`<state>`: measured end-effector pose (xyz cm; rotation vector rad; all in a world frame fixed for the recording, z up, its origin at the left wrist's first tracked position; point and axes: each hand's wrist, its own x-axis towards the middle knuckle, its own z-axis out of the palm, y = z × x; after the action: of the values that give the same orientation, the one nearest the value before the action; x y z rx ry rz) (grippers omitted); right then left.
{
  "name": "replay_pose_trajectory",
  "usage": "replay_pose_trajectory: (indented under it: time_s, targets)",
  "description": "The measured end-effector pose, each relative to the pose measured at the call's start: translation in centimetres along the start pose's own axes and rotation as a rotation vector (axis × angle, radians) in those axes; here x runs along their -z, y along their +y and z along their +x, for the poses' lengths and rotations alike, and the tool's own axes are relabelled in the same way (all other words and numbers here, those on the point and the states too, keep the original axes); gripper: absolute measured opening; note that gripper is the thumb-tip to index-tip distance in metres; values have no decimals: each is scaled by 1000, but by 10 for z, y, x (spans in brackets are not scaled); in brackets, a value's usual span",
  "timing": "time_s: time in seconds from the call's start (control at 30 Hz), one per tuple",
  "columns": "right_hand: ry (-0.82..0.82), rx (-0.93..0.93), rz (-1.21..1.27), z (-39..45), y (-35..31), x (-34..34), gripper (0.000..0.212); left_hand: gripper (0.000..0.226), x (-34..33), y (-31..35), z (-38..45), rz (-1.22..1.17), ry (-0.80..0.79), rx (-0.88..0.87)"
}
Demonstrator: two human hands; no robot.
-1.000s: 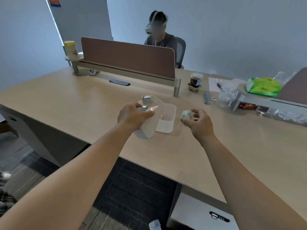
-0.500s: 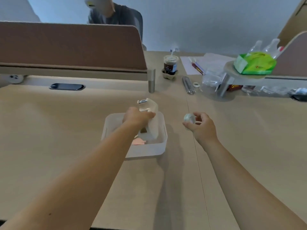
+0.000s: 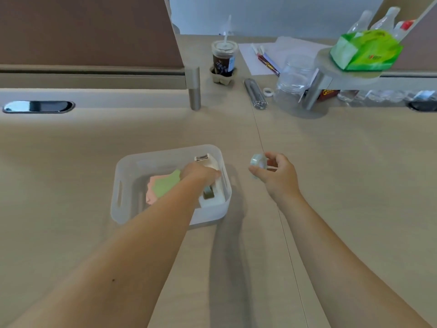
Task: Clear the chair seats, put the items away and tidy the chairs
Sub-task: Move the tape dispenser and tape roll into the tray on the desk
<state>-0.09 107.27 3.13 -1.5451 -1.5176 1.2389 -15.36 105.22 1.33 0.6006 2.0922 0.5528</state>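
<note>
Where the pale wood desk (image 3: 331, 185) fills most of the view, a brown divider (image 3: 82, 31) runs along its far edge at 10 o'clock. A translucent white bin (image 3: 123, 183) sits on the desk near the middle. Inside it, pink and green paper (image 3: 160, 188) lies flat on the bottom, and a white tape dispenser (image 3: 212, 197) rests against the wall at 3 o'clock. The left hand (image 3: 198, 174) reaches down into the bin, its fingers wrapped over the dispenser's top. Beside the bin at 3 o'clock, the right hand (image 3: 279, 176) hovers above the desk, its fingers pinching a small clear tape roll (image 3: 259, 160). Far off at 12 o'clock stands an iced coffee cup (image 3: 223, 59), and at 1 o'clock a green packet (image 3: 366, 50) sits on a round shelf (image 3: 350, 75).
</note>
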Motion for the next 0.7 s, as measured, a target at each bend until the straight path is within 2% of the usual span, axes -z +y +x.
replay_pose_trajectory:
  time_s: [0.13,0.23,0.3,0.4,0.5,0.6,0.7]
  targets:
    - [15,-10,8,-1,6,5,53,66,-9,-4,6,76,20,37]
    - [4,-15,10,-4,7,5,54,53,-2,1,-1,-84,-64,32]
    - [-9,-13,11,-8,3,2,55,46,9,5,-7,-134,-80,-40]
    - [-49,17,2,-14,-7,-6,53,40,34,5,-20,-198,29,-164]
    - [-108,60,-24,-22,-19,-21,54,16,62,-2,-33,-276,96,-249]
    - [-166,112,-90,-29,-32,-40,55,25,90,-12,-46,-357,131,-307]
    - [-253,169,-172,-33,-43,-66,55,24,117,-31,-51,-389,174,-326]
